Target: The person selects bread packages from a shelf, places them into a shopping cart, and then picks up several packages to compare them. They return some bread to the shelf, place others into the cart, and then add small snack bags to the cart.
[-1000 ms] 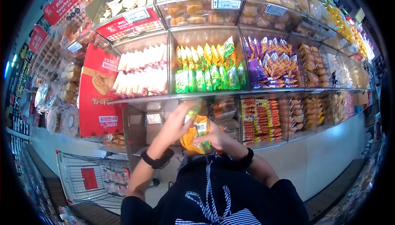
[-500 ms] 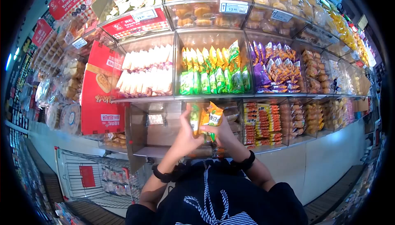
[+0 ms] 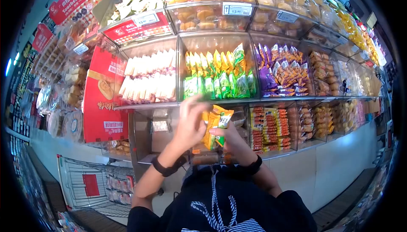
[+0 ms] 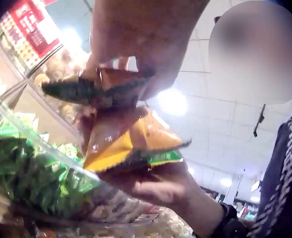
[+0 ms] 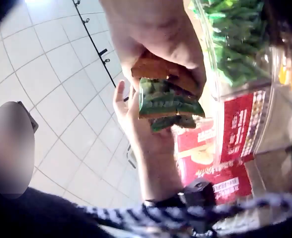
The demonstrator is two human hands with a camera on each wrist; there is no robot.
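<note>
Orange-and-green snack packets [image 3: 218,124] are held upright in front of the lower shelf. My right hand [image 3: 232,136] grips them from the right, thumb across the front. My left hand [image 3: 189,124] is at their left side, its upper fingers raised and blurred. In the left wrist view an orange packet [image 4: 136,136] lies between the two hands, and another packet [image 4: 96,91] is under the left hand [image 4: 136,39]. In the right wrist view green packet ends [image 5: 168,101] stick out below the right hand [image 5: 158,34]. How the left fingertips meet the packets is hard to tell.
Behind the hands stands a shelf bin of yellow and green packets [image 3: 218,83], with white-wrapped snacks [image 3: 148,77] to its left and purple-orange packets [image 3: 288,71] to its right. A red box [image 3: 104,96] and a shopping cart [image 3: 91,185] are at the left.
Since half a second ago, the left hand has turned and its fingers have lifted at the packets' left side. The right hand has stayed round them, slightly lower. Earlier the packets were lower and tilted.
</note>
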